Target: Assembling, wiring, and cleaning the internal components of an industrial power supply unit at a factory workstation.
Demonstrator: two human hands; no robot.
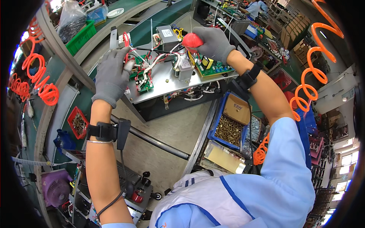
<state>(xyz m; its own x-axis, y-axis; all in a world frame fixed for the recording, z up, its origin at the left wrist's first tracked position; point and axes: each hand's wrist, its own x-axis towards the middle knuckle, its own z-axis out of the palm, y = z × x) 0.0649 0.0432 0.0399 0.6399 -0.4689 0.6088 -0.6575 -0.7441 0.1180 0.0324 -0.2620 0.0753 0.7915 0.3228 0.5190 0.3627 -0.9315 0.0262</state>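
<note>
A metal chassis [167, 88] lies before me, carrying a small green circuit board [145, 84] on the left and a larger circuit board [216, 70] on the right. Between them stand a transformer [184, 67] and, farther back, a grey box-shaped part [167, 35]. My left hand [112, 74], in a grey glove, is closed around red wires [126, 41] beside the small board; its grip is partly hidden. My right hand [216, 45], also gloved, is wrapped round a red tool handle [192, 40] above the wiring. The tool's working end is hard to make out.
To the right, a blue bin [211, 133] holds brass screws [228, 131] and a cardboard box. A red tray [72, 129] of small fasteners sits at left. Orange coiled hoses [38, 76] hang on both sides. A green crate [81, 38] stands far left. Other people work far off.
</note>
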